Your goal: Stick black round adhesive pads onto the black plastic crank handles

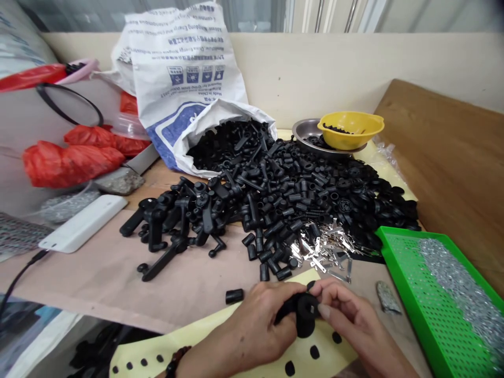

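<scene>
A black plastic part [305, 315] with a round end is held low over the sheet, gripped between the thumb and fingers of my left hand [252, 320]. From the other side, the bent thumb and fingers of my right hand [350, 310] close on the round end's edge; any smaller piece between those fingertips is hidden. Beneath both hands lies a pale yellow sheet [212, 328] dotted with round black pads [314, 352]. Just left of my left hand, a short black ribbed sleeve [234, 296] rests on its side.
Black plastic parts [275, 194] spill from a white woven sack [189, 63]. Flat metal strips [323, 249] lie at the pile's front. A green perforated tray [413, 294] holds small silvery pieces at right. A yellow bowl [354, 137] sits on a metal bowl [305, 128]; a white power bank [82, 223] lies left.
</scene>
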Available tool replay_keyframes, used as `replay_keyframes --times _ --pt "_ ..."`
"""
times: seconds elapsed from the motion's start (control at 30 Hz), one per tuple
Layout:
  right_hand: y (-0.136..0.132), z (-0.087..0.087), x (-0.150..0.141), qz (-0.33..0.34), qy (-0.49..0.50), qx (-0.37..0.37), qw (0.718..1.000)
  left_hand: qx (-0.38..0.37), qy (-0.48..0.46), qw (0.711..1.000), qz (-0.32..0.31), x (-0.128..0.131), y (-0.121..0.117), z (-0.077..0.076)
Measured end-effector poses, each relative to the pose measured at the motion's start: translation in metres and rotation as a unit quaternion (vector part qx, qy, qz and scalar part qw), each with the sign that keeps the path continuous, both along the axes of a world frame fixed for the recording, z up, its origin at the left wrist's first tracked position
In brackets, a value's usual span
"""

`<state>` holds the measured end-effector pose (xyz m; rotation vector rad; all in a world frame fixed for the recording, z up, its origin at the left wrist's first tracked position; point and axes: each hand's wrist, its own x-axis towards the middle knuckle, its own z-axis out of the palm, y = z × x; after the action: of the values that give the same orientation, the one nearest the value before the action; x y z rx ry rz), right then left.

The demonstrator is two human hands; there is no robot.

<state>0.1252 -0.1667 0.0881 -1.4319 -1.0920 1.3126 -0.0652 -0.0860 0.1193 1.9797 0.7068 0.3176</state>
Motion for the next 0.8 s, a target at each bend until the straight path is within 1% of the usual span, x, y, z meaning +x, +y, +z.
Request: replay_keyframes --times 0.17,0.43,0.5,0.63,0.8 --pt "0.001 0.000 -0.002 -0.008 -0.015 0.015 1.000 -0.002 -0.008 1.000 -0.001 0.001 -0.001 0.002" --pt "0.003 0.006 -0.005 0.000 -0.034 0.018 0.999 -0.002 -0.018 1.000 0.011 -0.001 -0.001 -0.002" --pt "0.003 0.005 -0.007 -0.010 -0.028 0.014 0.999 0.000 -0.013 1.000 0.016 -0.001 -0.002 -0.002" --pt "0.002 0.001 -0.012 -0.055 -0.010 0.022 0.998 0.004 -0.003 1.000 0.022 0.000 -0.004 -0.002" --pt "0.002 -0.002 -0.013 -0.037 -0.023 0.012 0.999 -0.010 0.035 0.999 0.013 0.001 -0.002 -0.003"
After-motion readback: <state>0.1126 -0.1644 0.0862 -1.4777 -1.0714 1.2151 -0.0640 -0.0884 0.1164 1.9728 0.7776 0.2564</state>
